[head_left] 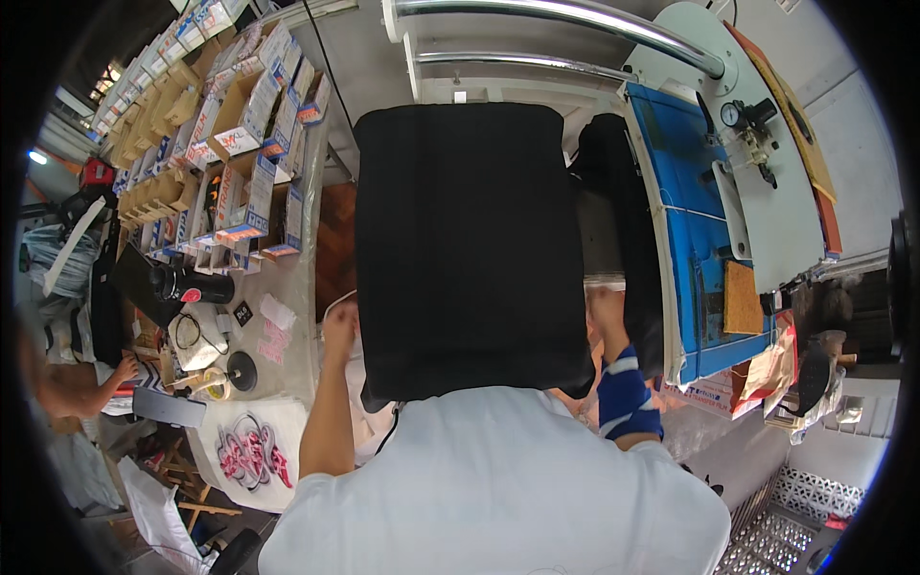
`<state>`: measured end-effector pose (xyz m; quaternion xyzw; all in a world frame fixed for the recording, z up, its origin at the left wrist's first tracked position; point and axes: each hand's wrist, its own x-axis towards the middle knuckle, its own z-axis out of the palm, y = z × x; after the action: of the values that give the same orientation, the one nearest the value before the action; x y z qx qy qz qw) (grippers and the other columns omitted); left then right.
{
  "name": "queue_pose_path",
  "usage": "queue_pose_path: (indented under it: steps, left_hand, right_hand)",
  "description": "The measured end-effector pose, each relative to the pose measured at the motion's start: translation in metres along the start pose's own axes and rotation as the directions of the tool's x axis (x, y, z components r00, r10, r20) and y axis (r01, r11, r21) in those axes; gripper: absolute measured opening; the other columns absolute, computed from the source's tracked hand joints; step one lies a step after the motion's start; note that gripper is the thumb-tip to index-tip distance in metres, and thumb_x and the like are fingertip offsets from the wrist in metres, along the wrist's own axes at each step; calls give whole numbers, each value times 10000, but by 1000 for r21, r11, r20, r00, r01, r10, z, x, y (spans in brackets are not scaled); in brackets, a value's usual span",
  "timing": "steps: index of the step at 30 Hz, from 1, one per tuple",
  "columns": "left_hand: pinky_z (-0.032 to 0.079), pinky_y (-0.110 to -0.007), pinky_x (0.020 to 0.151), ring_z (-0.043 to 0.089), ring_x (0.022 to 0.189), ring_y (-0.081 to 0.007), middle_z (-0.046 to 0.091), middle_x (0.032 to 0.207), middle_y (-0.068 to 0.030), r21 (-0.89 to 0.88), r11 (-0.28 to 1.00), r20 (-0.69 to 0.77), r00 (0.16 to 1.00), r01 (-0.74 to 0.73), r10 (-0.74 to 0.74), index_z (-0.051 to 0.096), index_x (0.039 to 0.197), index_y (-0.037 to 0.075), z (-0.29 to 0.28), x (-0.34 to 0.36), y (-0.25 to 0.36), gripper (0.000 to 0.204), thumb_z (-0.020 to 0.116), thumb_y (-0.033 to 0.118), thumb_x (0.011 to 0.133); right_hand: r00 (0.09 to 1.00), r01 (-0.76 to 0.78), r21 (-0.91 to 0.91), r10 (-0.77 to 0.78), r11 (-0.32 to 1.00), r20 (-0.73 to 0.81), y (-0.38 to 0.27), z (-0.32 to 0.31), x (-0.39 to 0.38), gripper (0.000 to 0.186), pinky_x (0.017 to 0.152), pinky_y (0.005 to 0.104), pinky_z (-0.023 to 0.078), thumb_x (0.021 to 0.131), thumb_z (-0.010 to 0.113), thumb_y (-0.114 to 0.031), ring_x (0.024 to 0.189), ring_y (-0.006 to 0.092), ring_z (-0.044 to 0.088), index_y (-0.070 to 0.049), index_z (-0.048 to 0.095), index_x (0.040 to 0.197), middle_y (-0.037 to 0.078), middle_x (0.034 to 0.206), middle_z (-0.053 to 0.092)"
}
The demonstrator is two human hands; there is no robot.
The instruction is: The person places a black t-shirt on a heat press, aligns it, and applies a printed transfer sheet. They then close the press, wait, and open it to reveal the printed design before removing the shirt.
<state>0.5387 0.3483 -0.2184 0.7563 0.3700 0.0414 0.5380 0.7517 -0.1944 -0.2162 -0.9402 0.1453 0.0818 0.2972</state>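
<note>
While a large black rectangular fabric panel (470, 249) fills the middle of the view, the left hand (338, 321) is at its lower left edge with the fingers curled together against the cloth; whether they pinch the edge cannot be told. At the panel's lower right edge the right hand (606, 309) reaches up, its fingers hidden behind the fabric, so their state cannot be told; a blue sleeve with white stripes (627, 395) covers the forearm below it. Just beyond the right fingers stands a dark padded press plate (613, 220), and further out from them a blue metal machine body (685, 211) with a small round pressure gauge (732, 114). Out past the left fingers lies a table covered in clear plastic sheet (287, 287), bearing open cardboard boxes (240, 125), a black cylindrical tool (196, 286) and a pink and black printed design on white cloth (251, 450). Another person's hand (126, 368) rests near the table's far left side.
</note>
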Motion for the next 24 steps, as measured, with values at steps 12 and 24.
queue_pose_path:
  steps: [12,24]
  left_hand:
    - [603,-331,814,739,957,-211,748,1152,-120,-657,696,340,938,289,-69,681,1331,-14,66,296,140,388,579,283,1102]
    - [560,-332,814,715,955,-164,761,1071,-89,-40,969,-246,942,-245,228,715,1168,-18,43,300,163,284,682,244,1063]
  right_hand:
    - [775,-547,651,24,526,632,-252,34,217,522,924,439,598,1123,494,-472,1053,304,734,-19,694,1285,151,1139,766]
    - [994,-53,871,-56,488,92,-224,26,243,318,917,357,548,1042,714,-287,970,230,718,17,756,1123,129,1057,774]
